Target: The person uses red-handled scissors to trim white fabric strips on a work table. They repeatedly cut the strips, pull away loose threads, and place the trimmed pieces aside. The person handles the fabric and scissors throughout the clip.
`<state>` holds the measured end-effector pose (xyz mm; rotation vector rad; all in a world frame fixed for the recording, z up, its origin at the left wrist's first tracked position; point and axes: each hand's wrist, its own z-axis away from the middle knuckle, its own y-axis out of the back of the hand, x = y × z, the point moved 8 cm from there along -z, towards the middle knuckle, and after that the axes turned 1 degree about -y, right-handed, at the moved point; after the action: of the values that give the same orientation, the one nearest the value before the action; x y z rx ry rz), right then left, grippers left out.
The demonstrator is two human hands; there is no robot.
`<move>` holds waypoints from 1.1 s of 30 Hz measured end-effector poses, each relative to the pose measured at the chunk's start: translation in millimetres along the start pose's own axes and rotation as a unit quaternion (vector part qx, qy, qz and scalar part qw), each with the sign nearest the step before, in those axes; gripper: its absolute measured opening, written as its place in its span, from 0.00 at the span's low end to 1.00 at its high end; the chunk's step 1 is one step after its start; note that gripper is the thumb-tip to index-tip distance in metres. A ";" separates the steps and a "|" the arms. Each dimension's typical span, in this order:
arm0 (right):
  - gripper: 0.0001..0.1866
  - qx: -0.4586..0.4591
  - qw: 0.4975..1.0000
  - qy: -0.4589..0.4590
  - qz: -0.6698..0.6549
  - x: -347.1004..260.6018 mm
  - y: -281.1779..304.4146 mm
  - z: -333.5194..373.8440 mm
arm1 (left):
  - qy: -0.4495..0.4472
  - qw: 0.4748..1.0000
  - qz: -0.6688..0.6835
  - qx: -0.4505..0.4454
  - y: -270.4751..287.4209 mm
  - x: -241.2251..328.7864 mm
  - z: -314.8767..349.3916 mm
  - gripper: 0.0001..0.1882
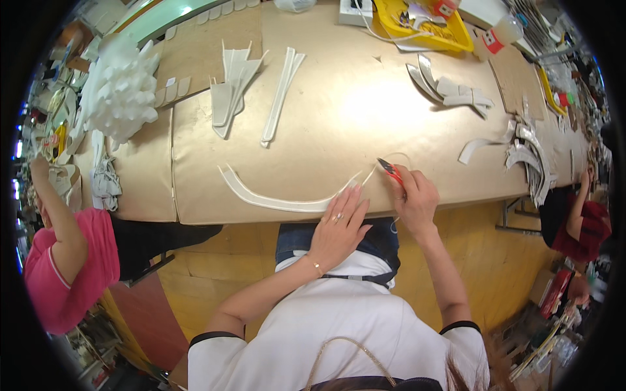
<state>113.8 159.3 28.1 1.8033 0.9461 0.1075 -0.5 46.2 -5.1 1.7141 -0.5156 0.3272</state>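
Note:
A curved white strip [270, 202] with a thin pale edging lies near the table's front edge. My left hand [339, 225] rests on its right end, fingers stretched out flat. From that end a thin pale cord [368, 176] runs up toward the tool in my right hand. My right hand [417, 199] is closed round small pliers [391, 171] with red handles and dark jaws. The jaws point up and left, close to the cord's end; whether they grip it I cannot tell. A thin loop of cord curves just above the right hand.
Flat white pieces [233, 88] and long white strips [282, 98] lie farther back. Grey-white curved pieces [460, 94] and stacked curved strips [531, 156] lie right. A yellow tray [456, 36] and a bottle [502, 38] stand behind. Co-workers sit at both sides, one in a pink shirt [72, 267].

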 end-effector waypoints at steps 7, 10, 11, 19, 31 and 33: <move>0.20 -0.093 0.975 -0.203 -0.015 34.2 -9.5 -21.8 | 0.039 0.996 -0.075 0.017 44.6 -49.4 33.5 0.27; 0.11 -0.135 0.973 -0.185 -0.031 40.0 -15.2 -33.1 | -0.029 0.994 -0.087 0.052 67.0 -50.7 44.3 0.20; 0.10 -0.126 0.977 -0.163 -0.046 37.6 -14.0 -34.4 | -0.033 0.994 -0.070 0.074 77.3 -50.3 44.5 0.18; 0.10 -0.071 0.981 -0.166 -0.074 39.7 -11.2 -30.4 | -0.023 0.935 -0.092 0.342 213.6 -63.7 -42.9 0.15; 0.09 0.021 0.859 -0.327 -0.394 61.8 14.3 18.3 | -0.436 0.782 -0.372 0.246 145.4 -46.5 -255.1 0.18; 0.09 0.036 0.838 -0.342 -0.423 67.8 18.0 25.8 | -0.437 0.793 -0.368 0.213 126.2 -54.1 -271.1 0.17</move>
<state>182.4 180.9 7.9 1.1720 1.1118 -1.0719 -93.7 301.0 131.6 2.3146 -0.3795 -1.0443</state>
